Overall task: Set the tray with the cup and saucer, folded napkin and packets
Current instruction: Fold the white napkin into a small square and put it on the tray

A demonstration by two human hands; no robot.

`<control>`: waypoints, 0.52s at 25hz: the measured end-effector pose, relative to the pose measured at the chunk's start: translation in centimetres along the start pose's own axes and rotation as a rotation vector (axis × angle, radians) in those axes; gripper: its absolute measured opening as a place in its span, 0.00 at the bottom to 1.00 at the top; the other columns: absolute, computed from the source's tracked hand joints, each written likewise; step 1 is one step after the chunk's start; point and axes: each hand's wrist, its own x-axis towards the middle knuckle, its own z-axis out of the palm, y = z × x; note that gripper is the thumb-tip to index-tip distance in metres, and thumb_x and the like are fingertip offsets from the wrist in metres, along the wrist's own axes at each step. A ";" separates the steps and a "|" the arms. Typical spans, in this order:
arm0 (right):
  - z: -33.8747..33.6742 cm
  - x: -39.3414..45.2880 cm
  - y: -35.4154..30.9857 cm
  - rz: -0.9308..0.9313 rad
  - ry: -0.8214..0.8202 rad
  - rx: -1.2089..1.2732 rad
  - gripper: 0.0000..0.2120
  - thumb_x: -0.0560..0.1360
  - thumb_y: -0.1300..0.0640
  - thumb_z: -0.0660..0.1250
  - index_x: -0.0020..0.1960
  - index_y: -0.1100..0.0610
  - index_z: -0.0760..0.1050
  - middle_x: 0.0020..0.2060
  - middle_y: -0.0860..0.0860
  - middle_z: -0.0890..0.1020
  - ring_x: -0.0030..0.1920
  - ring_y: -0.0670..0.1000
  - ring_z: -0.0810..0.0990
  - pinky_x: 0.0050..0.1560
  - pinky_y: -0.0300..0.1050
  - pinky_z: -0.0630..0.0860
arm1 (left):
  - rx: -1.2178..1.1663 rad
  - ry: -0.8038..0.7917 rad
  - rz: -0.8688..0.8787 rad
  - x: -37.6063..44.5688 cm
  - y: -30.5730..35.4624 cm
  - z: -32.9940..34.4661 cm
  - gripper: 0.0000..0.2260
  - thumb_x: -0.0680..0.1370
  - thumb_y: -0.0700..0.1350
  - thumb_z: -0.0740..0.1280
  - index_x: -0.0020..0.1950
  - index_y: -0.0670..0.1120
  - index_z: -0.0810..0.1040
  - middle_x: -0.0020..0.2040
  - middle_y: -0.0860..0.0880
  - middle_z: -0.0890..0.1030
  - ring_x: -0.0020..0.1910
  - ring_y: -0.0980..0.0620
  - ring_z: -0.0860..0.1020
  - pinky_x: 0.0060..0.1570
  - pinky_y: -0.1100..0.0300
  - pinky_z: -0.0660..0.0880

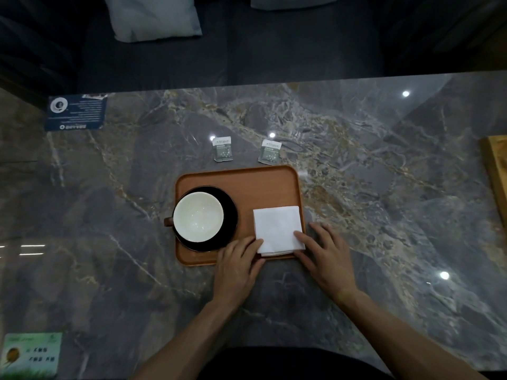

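Both hands, left hand (237,263) and right hand (326,252), rest flat-fingered on the folded napkin (277,229), probably squaring it on the tray (247,182); packets (222,149) wait outside.

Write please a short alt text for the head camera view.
Both hands, left hand and right hand, rest flat on a folded white napkin on a wooden tray beside a cup on a dark saucer. Two packets lie beyond on the marble table.

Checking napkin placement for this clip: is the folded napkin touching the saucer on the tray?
Apart. The head view shows a strip of bare tray between the folded napkin and the saucer.
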 end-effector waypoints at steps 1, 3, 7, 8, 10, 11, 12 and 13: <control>0.1 -0.1 0.0 -0.004 0.016 0.012 0.21 0.78 0.40 0.61 0.67 0.45 0.75 0.69 0.57 0.74 0.71 0.62 0.67 0.66 0.62 0.69 | -0.034 -0.001 -0.031 -0.1 0.2 -0.1 0.18 0.78 0.53 0.66 0.68 0.53 0.72 0.64 0.52 0.76 0.62 0.51 0.72 0.60 0.53 0.71; 0.2 -0.2 -0.2 -0.012 0.046 0.032 0.20 0.77 0.41 0.59 0.64 0.48 0.78 0.66 0.57 0.76 0.69 0.62 0.69 0.63 0.61 0.71 | -0.084 0.004 -0.079 0.0 0.6 -0.1 0.19 0.78 0.53 0.66 0.68 0.55 0.72 0.62 0.53 0.76 0.60 0.53 0.71 0.58 0.57 0.68; 0.4 -0.4 -0.5 -0.042 0.087 0.037 0.19 0.77 0.43 0.60 0.60 0.49 0.80 0.64 0.57 0.77 0.68 0.62 0.71 0.61 0.60 0.72 | -0.098 0.025 -0.093 0.2 0.8 -0.2 0.16 0.77 0.54 0.66 0.65 0.55 0.73 0.60 0.54 0.76 0.58 0.54 0.71 0.56 0.57 0.67; 0.5 -0.5 -0.6 -0.042 0.097 0.036 0.18 0.77 0.43 0.61 0.60 0.49 0.80 0.64 0.57 0.77 0.68 0.62 0.71 0.61 0.60 0.72 | -0.089 0.024 -0.085 0.2 0.7 -0.2 0.16 0.78 0.54 0.66 0.64 0.55 0.73 0.60 0.54 0.76 0.57 0.54 0.71 0.56 0.56 0.68; 0.6 -0.8 -0.6 -0.030 0.115 0.039 0.18 0.77 0.43 0.61 0.61 0.49 0.80 0.64 0.58 0.78 0.67 0.62 0.72 0.61 0.60 0.73 | -0.067 0.017 -0.059 0.1 0.3 -0.2 0.15 0.78 0.54 0.66 0.64 0.55 0.73 0.59 0.54 0.76 0.57 0.54 0.72 0.56 0.53 0.71; 0.6 -1.0 -0.6 -0.029 0.119 0.037 0.19 0.77 0.43 0.60 0.62 0.48 0.79 0.64 0.58 0.78 0.67 0.63 0.72 0.61 0.60 0.73 | -0.055 0.016 -0.044 0.0 0.2 -0.2 0.15 0.78 0.54 0.66 0.64 0.55 0.73 0.59 0.54 0.76 0.57 0.53 0.72 0.56 0.53 0.71; 0.7 -1.2 -0.5 -0.033 0.114 0.026 0.20 0.77 0.43 0.60 0.64 0.48 0.78 0.65 0.58 0.77 0.67 0.63 0.72 0.61 0.60 0.73 | -0.039 0.014 -0.029 0.0 0.2 -0.3 0.15 0.78 0.54 0.65 0.64 0.55 0.73 0.59 0.54 0.76 0.57 0.53 0.72 0.55 0.52 0.72; 0.8 -1.5 -0.3 -0.041 0.096 0.006 0.21 0.77 0.42 0.59 0.66 0.47 0.76 0.66 0.58 0.76 0.67 0.63 0.72 0.62 0.61 0.73 | -0.022 0.008 -0.016 0.0 0.1 -0.3 0.15 0.77 0.54 0.65 0.64 0.55 0.72 0.59 0.53 0.76 0.57 0.52 0.72 0.55 0.52 0.72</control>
